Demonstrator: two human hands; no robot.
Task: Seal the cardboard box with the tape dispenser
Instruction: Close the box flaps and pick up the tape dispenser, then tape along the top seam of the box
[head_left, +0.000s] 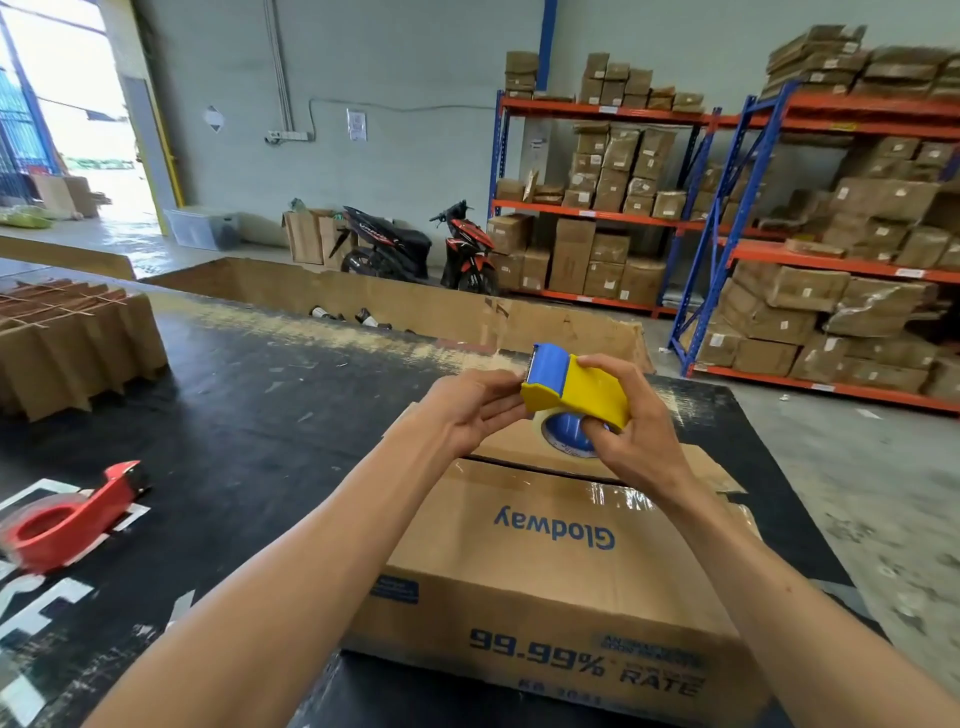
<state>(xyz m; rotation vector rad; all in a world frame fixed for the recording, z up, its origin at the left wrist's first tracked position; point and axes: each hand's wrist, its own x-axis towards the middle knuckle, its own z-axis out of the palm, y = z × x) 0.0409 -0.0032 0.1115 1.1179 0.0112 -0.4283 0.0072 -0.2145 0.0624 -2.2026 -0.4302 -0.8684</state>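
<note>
Box (550, 566) is sitting nearest, on the black table (260, 395), flaps down, "Glodway" print on top, clear tape shining across its right part and a dark seam gap showing along the far flap edge.

Just above the box's far edge, both hands are holding the dispenser (576, 389) off the box, not touching it. Right hand (631, 431) is gripping the yellow body, fingers curling over the top, thumb pressing the blue roll core underneath. Left hand (467, 410) is sitting at the dispenser's blade end, fingers fairly straight; fingertips are meeting the yellow front edge, can't tell if they're pinching tape.

Left of the box, well apart, a red dispenser (67, 514) is lying on the table. Further left and back, a stack of flat cardboard (72, 343) is resting there.

Beyond the box, a big open bin (415, 306) is standing behind the table. Past that, two scooters (415, 244) are parking by the wall, and racks (727, 208) of cartons are filling the right side.
</note>
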